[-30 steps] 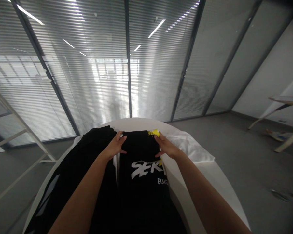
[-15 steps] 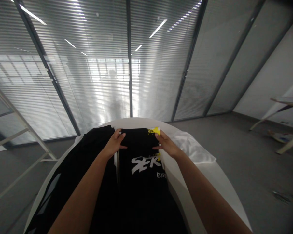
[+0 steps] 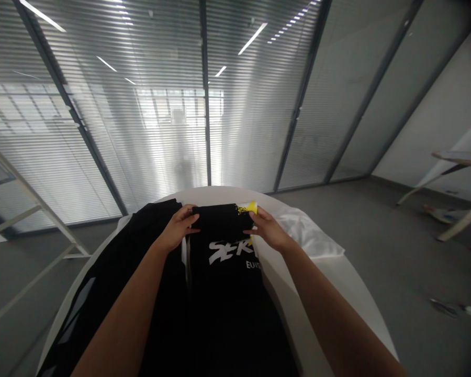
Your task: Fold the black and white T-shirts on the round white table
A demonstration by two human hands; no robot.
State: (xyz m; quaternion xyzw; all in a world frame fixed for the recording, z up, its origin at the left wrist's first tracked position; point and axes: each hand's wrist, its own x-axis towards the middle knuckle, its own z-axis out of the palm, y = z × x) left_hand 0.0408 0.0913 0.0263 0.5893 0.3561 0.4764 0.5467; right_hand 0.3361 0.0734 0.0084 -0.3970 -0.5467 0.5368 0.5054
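Observation:
A black T-shirt [image 3: 224, 293] with white lettering and a yellow patch lies lengthwise on a round white table [image 3: 337, 293], folded into a long strip. My left hand [image 3: 175, 231] pinches the strip's far left corner. My right hand [image 3: 267, 230] grips the far right corner beside the yellow patch. Both hands hold that far end raised and rolled back over the lettering. A second black garment [image 3: 113, 283] lies spread to the left, partly under my left forearm.
A crumpled white garment [image 3: 310, 235] lies on the table to the right of the shirt. Glass walls with blinds stand behind the table. A white frame [image 3: 27, 209] stands at left. Another table [image 3: 461, 159] and scattered items sit on the grey floor at right.
Both hands have lifted the shirt's far edge and drawn it toward me, so the fold now covers the top of the white lettering.

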